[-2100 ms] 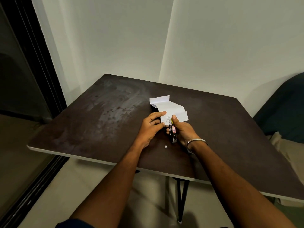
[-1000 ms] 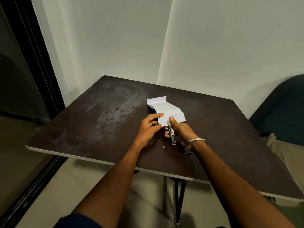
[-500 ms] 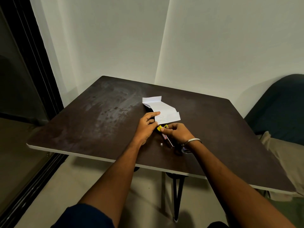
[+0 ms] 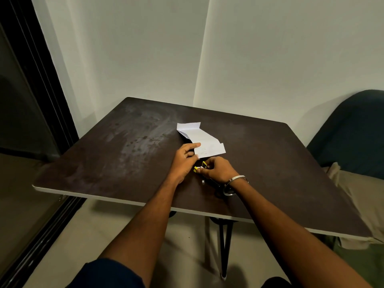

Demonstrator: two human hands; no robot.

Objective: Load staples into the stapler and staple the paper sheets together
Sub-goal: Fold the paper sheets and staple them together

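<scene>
White folded paper sheets (image 4: 202, 138) lie near the middle of the dark table (image 4: 116, 163). My left hand (image 4: 184, 162) pinches their near left corner between forefinger and thumb. Just right of it, my right hand (image 4: 217, 170) is closed around a small stapler (image 4: 200, 167) with yellow parts. The stapler sits low over the table, a little nearer to me than the paper's edge, yellow end pointing left. Most of its body is hidden in my fingers. A tiny pale piece (image 4: 203, 181), perhaps staples, lies on the table by my right wrist.
The table's pale near edge (image 4: 128, 201) runs below my forearms. A dark blue chair (image 4: 353, 134) stands at the right. At the left is a black door frame (image 4: 35, 84). A small object (image 4: 228, 192) lies half hidden under my right wrist.
My right hand drew the stapler back off the paper's near edge toward me and tilted it, so its yellow end now shows. My left hand stayed on the paper's corner.
</scene>
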